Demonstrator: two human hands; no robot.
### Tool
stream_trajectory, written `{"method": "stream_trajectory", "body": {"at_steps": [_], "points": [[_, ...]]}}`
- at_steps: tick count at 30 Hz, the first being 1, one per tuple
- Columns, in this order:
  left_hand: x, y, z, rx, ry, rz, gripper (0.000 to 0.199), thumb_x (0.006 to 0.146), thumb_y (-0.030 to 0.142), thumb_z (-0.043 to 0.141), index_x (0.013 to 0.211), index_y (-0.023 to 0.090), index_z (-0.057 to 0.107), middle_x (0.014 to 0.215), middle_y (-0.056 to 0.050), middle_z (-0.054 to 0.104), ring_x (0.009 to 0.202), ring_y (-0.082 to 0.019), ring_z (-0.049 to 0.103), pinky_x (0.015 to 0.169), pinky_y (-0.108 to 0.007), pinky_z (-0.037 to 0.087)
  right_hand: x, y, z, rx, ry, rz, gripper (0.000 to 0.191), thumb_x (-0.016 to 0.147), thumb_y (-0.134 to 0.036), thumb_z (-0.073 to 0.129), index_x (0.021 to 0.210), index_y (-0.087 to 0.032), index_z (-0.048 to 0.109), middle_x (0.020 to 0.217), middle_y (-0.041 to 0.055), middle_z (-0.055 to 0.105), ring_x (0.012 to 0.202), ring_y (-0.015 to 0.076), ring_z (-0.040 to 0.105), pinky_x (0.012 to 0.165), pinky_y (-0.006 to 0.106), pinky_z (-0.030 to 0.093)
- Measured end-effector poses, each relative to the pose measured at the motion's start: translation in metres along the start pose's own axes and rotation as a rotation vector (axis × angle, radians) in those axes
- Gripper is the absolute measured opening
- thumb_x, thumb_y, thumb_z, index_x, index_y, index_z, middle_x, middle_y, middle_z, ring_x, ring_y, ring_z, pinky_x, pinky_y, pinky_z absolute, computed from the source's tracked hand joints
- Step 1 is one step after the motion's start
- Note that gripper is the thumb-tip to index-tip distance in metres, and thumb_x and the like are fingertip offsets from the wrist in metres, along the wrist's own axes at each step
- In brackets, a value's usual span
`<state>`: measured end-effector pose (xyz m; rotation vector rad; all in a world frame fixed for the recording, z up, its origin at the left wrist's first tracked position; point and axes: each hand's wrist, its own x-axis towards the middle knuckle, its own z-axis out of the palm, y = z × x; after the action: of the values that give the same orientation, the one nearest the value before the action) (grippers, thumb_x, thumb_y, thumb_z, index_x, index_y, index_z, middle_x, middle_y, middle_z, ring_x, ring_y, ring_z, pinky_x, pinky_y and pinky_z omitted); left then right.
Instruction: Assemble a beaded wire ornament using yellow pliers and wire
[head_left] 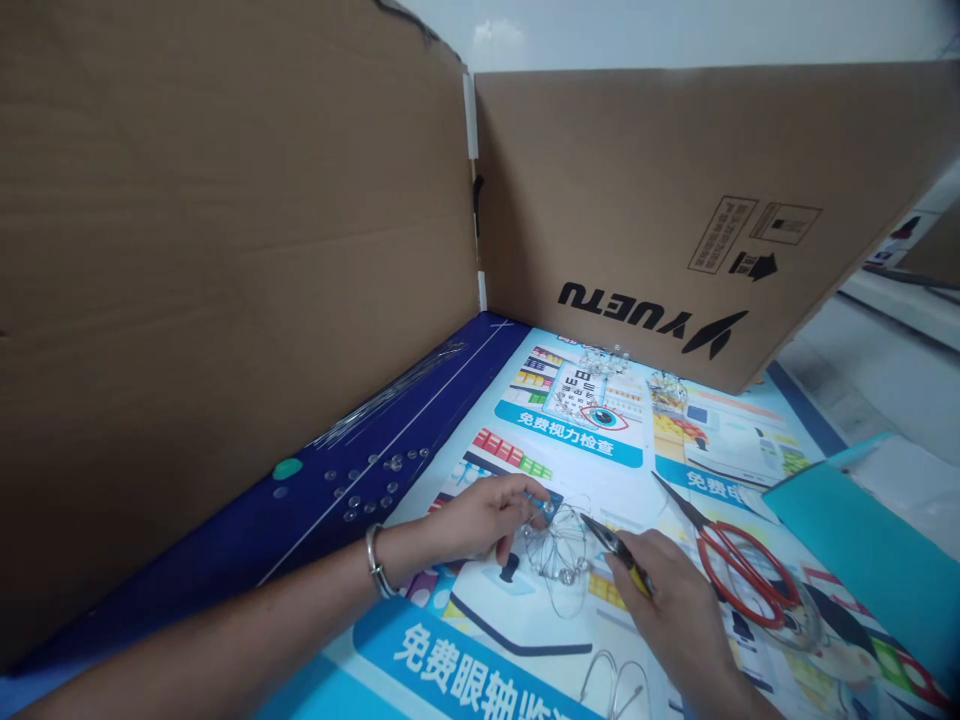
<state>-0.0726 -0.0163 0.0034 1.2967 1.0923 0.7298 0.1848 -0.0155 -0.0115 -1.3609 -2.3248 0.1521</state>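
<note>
My left hand (491, 515), with a silver bangle (379, 562) at the wrist, pinches the upper left part of a thin wire piece (556, 555) bent into loops, with clear beads on it. In my right hand (671, 590) is a pair of pliers (621, 553) with dark jaws and yellow-and-black handles. The jaw tips point at the right side of the wire piece; whether they touch it I cannot tell. Below lie curved loose wires (615, 685). Scissors (739, 565) with red handles rest right of my right hand.
Cardboard panels (637, 180) stand behind and on the left. Several clear beads (386, 490), a green disc (287, 468) and straight wires (390, 390) lie on the blue strip. More wire pieces (667, 390) sit at the back. A turquoise folder (862, 530) lies right.
</note>
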Motion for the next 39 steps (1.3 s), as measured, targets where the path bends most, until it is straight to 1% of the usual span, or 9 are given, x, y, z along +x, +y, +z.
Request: {"method": "stream_trajectory", "body": {"at_steps": [4,6,9,11,13,21,26,31,39], "points": [[0.002,0.0,0.001,-0.046,0.009,0.006,0.021,0.084,0.03,0.048,0.1,0.017,0.052,0.104,-0.007,0.062,0.042,-0.002,0.053,0.033,-0.013,0.029,0.0,0.0,-0.001,0.015,-0.029,0.029,0.022,0.085,-0.036,0.047,0.099,-0.022,0.057,0.09,0.0056,0.061,0.085,0.021,0.057,0.074,0.034,0.046],[0.003,0.001,0.001,-0.059,0.027,-0.002,0.021,0.084,0.031,0.048,0.098,0.017,0.053,0.101,-0.006,0.062,0.043,-0.003,0.053,0.034,-0.014,0.03,0.0,0.0,-0.002,0.02,-0.033,0.037,0.021,0.084,-0.036,0.048,0.098,-0.023,0.057,0.09,0.0052,0.06,0.085,0.0208,0.057,0.074,0.033,0.046],[0.003,0.005,0.002,-0.072,0.061,-0.016,0.02,0.084,0.029,0.048,0.096,0.015,0.055,0.075,-0.001,0.063,0.043,-0.005,0.052,0.036,-0.014,0.032,-0.001,0.001,-0.001,0.019,-0.025,0.036,0.021,0.084,-0.036,0.048,0.097,-0.023,0.058,0.092,0.0052,0.061,0.086,0.0205,0.057,0.075,0.034,0.046],[0.002,0.008,0.001,-0.077,0.076,-0.022,0.019,0.085,0.028,0.047,0.094,0.014,0.056,0.055,0.003,0.056,0.039,-0.005,0.047,0.037,-0.015,0.032,-0.001,0.002,-0.001,0.015,-0.022,0.033,0.021,0.084,-0.036,0.048,0.098,-0.023,0.058,0.094,0.0053,0.061,0.087,0.0204,0.057,0.076,0.034,0.046],[0.002,0.01,0.0,-0.092,0.094,-0.003,0.018,0.084,0.027,0.048,0.093,0.014,0.057,0.048,0.005,0.052,0.038,-0.005,0.044,0.038,-0.015,0.032,-0.001,0.002,-0.001,0.013,-0.026,0.026,0.022,0.084,-0.036,0.048,0.099,-0.023,0.058,0.094,0.0055,0.061,0.087,0.0201,0.058,0.076,0.033,0.047],[0.008,0.0,-0.003,-0.194,0.172,0.089,0.021,0.081,0.032,0.055,0.09,0.013,0.059,0.056,0.002,0.056,0.045,-0.006,0.046,0.043,-0.017,0.031,-0.001,0.003,0.001,-0.047,-0.002,-0.02,0.023,0.084,-0.035,0.048,0.1,-0.022,0.058,0.092,0.0063,0.062,0.086,0.0202,0.06,0.073,0.032,0.049],[0.009,-0.001,-0.002,-0.231,0.176,0.138,0.016,0.079,0.029,0.059,0.087,0.014,0.057,0.089,-0.004,0.063,0.05,-0.005,0.05,0.045,-0.017,0.032,-0.002,0.009,0.004,-0.066,0.039,-0.086,0.021,0.083,-0.034,0.05,0.1,-0.023,0.058,0.091,0.0056,0.063,0.084,0.0196,0.061,0.07,0.031,0.05],[0.01,-0.001,-0.002,-0.213,0.208,0.161,0.016,0.078,0.029,0.061,0.083,0.014,0.054,0.087,-0.004,0.063,0.049,-0.004,0.05,0.044,-0.017,0.032,-0.003,0.009,0.005,-0.042,0.061,-0.093,0.02,0.083,-0.031,0.051,0.1,-0.023,0.057,0.092,0.0053,0.062,0.085,0.0196,0.059,0.073,0.032,0.05],[0.012,-0.007,-0.003,-0.284,0.175,0.182,0.025,0.078,0.028,0.062,0.096,0.016,0.05,0.089,-0.004,0.063,0.049,-0.004,0.051,0.046,-0.018,0.038,-0.005,0.004,0.003,-0.05,0.057,-0.118,0.02,0.084,-0.029,0.05,0.102,-0.023,0.054,0.092,0.0066,0.06,0.084,0.0207,0.058,0.072,0.034,0.048]]}}
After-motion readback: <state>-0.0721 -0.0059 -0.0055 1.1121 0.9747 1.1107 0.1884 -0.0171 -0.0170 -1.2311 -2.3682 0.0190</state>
